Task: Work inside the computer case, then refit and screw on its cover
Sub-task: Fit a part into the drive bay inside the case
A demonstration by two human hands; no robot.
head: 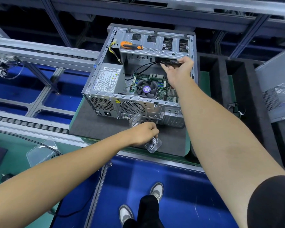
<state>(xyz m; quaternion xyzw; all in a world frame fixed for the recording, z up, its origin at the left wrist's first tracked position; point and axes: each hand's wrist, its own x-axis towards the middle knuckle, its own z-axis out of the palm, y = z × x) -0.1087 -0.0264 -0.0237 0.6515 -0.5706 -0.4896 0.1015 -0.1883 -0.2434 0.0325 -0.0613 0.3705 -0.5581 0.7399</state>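
Hands at the open computer case

Left hand grips a clear plastic package just before the computer case; beyond, right hand pinches a slim module inside, a screwdriver lying past it to the left.

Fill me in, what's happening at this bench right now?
A person is working inside an open computer case lying on a dark mat. The right hand holds a slim card-like part over the motherboard. The left hand holds clear plastic packaging in front of the case. An orange screwdriver rests on the drive cage; the cover is off.
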